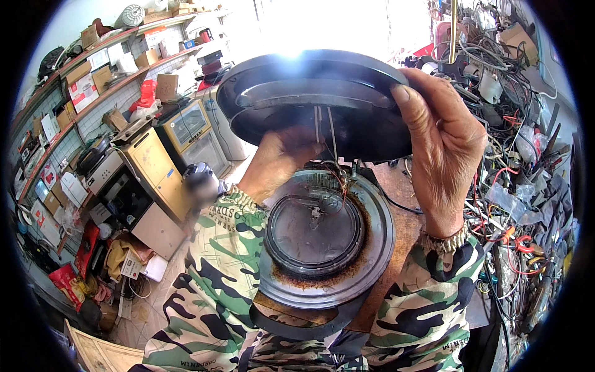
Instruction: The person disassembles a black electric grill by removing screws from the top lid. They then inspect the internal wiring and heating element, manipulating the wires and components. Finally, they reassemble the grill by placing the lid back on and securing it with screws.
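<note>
Holding of the black lid (291,96) at its right rim, upper centre of frame, is done by the right hand (441,133). Left hand (280,158) is placed beneath, near the pale wires (333,133); whether anything is pinched cannot be told. Rust-stained pan (379,251) is seen below, centre of frame. Risk judged: with one-sided support, a slip could drop the lid onto the left hand; overlifting could strain the wires.

two hands (443,139), one black round cover (297,93), one rusty round base (379,254), two camouflage sleeves (424,304)
</note>
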`<move>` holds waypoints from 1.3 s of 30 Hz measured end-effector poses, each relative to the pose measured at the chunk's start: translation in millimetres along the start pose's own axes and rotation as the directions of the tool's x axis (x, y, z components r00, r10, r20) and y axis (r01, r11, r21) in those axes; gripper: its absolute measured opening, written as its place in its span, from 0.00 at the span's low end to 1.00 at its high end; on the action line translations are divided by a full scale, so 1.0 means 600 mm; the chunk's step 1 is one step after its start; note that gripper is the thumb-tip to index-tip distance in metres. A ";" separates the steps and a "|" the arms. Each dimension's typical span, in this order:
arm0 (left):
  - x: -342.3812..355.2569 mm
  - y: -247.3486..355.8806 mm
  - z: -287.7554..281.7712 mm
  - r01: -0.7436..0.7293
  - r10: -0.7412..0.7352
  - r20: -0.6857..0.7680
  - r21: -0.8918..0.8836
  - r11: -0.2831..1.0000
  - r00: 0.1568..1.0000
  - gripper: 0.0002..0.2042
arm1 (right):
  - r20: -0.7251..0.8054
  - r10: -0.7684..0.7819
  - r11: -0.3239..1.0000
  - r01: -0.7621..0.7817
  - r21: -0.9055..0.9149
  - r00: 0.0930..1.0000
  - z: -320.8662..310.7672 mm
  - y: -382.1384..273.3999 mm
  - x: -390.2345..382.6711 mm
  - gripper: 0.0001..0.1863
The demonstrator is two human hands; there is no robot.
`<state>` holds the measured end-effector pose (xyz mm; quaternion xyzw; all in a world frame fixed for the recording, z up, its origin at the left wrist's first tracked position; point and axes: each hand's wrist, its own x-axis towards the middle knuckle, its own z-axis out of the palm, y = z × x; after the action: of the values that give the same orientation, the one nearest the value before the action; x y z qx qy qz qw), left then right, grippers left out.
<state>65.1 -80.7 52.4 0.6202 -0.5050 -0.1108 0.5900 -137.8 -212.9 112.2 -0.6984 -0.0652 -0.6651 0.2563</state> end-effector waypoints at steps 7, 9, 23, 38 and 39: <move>-0.003 -0.004 -0.004 0.105 -0.108 0.065 0.034 0.994 0.992 0.07 | 0.024 -0.011 0.999 0.012 -0.043 1.000 -0.003 0.008 -0.005 0.12; -0.007 0.009 -0.011 0.098 -0.107 0.113 0.080 0.992 0.988 0.07 | 0.019 -0.014 1.000 0.015 -0.021 1.000 -0.002 0.005 -0.003 0.12; -0.027 0.006 -0.022 0.224 -0.166 0.286 -0.184 0.957 0.944 0.10 | 0.025 -0.028 0.997 0.029 -0.069 0.999 -0.003 0.007 -0.004 0.12; -0.034 0.002 -0.020 0.294 -0.177 0.308 -0.392 0.872 0.935 0.14 | 0.023 -0.031 0.994 0.034 -0.100 0.999 -0.003 0.009 -0.005 0.12; -0.031 -0.005 -0.022 0.289 -0.154 0.330 -0.412 0.864 0.931 0.14 | 0.022 -0.032 0.994 0.034 -0.102 0.999 -0.004 0.009 -0.004 0.12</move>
<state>67.5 -58.9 44.9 0.4970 -0.4696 -0.3815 0.6220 -137.8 -217.8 108.2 -0.7163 -0.0450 -0.6644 0.2083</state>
